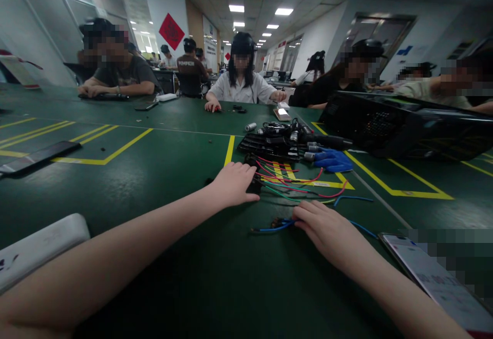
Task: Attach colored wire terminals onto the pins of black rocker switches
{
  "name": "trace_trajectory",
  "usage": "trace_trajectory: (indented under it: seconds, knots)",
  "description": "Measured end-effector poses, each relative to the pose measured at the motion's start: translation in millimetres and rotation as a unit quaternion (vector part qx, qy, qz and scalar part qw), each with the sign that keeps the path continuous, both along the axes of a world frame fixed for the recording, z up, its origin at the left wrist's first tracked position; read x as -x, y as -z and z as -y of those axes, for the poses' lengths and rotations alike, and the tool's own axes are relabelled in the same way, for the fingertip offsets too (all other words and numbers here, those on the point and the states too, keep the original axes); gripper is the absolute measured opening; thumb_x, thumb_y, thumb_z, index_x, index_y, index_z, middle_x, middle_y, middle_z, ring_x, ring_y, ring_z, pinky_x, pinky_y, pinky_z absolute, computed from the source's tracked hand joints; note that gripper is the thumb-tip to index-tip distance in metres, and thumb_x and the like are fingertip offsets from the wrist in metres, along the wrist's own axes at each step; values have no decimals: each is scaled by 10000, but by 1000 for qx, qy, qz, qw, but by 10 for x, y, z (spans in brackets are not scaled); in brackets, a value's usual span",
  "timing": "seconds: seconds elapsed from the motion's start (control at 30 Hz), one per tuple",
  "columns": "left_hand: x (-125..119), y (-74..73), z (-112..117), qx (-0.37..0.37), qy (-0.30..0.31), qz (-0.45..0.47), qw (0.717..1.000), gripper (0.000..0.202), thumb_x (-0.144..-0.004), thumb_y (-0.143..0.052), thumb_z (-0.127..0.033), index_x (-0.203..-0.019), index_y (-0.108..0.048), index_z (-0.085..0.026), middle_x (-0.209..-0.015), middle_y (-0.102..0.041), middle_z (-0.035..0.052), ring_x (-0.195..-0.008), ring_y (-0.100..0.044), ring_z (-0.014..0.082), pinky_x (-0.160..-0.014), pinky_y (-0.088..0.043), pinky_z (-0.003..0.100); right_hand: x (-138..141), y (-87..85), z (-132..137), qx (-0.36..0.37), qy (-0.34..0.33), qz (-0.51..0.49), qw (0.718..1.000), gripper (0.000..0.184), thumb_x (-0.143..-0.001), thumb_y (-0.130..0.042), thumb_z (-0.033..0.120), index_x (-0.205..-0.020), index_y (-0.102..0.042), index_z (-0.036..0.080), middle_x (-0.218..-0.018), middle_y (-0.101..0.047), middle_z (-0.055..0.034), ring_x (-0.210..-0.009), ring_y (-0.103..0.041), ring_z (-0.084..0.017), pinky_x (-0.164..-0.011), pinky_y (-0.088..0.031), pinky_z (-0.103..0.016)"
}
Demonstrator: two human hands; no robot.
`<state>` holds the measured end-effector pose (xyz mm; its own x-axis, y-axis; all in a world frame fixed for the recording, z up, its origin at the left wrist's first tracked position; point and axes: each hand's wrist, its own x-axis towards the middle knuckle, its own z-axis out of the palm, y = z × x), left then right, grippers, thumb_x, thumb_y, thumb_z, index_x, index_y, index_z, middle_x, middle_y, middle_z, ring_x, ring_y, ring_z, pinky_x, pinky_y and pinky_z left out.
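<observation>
My left hand point(233, 183) rests palm down on the green table point(162, 174), fingers together, its tips touching a small black part from which red and green wires point(292, 182) fan out. My right hand point(323, 226) lies lower right, fingers curled over the end of a bundle of blue wires point(269, 227). What the fingertips pinch is hidden under the hand.
Behind the wires sit a black grille with connectors point(277, 144), blue gloves point(331, 160) and a black case point(404, 123). A phone point(435, 277) lies at the right, a white object point(38, 246) at the left, another phone point(38, 155) far left. Several people sit across the table.
</observation>
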<state>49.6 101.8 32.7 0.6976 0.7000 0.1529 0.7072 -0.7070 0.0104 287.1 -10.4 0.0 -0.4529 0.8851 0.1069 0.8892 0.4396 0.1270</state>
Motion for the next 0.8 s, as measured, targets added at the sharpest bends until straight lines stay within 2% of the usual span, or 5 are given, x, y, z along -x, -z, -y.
trace_trajectory:
  seconds: [0.13, 0.27, 0.4, 0.67, 0.8]
  knots:
    - [-182, -1, -103, 51, 0, -15, 999, 330, -1011, -650, -329, -1296, -604, -168, -1294, -630, 106, -1078, -668, 263, -897, -588, 465, 42, 46, 44, -10, 14, -4, 1000, 263, -984, -644, 351, -1193, -646, 192, -1194, -656, -78, -980, -661, -212, -817, -573, -414]
    - [-109, -18, -7, 69, 4, 36, 997, 331, -1011, -648, -350, -1283, -610, -165, -1279, -637, 104, -1072, -669, 262, -899, -584, 465, 79, 86, 73, -22, 17, -16, 999, 289, -983, -643, 354, -1226, -638, 198, -1243, -643, -88, -1036, -652, -231, -859, -564, -444]
    - [73, -80, 264, 82, 21, 104, 991, 561, -941, -630, -607, -1270, -627, -152, -1180, -681, 97, -1045, -674, 272, -867, -571, 396, 63, 110, 26, -31, 25, -28, 999, 310, -986, -639, 367, -1250, -630, 206, -1270, -633, -93, -1041, -650, -232, -864, -563, -447]
    - [359, -24, 1037, 117, 106, 88, 984, 569, -763, -817, -569, -1138, -701, -157, -1015, -702, 75, -861, -676, 274, -751, -558, 399, 2, 165, -163, -36, 67, -12, 997, 327, -990, -630, 381, -1272, -621, 217, -1295, -622, -98, -1041, -648, -231, -864, -562, -445]
    - [443, 57, 1223, 153, 97, 57, 982, 586, -770, -807, -578, -1165, -697, -159, -1050, -707, 79, -904, -666, 286, -757, -562, 403, -59, 151, -223, -54, 88, 8, 995, 336, -988, -632, 383, -1280, -618, 216, -1306, -616, -100, -1057, -644, -238, -875, -558, -455]
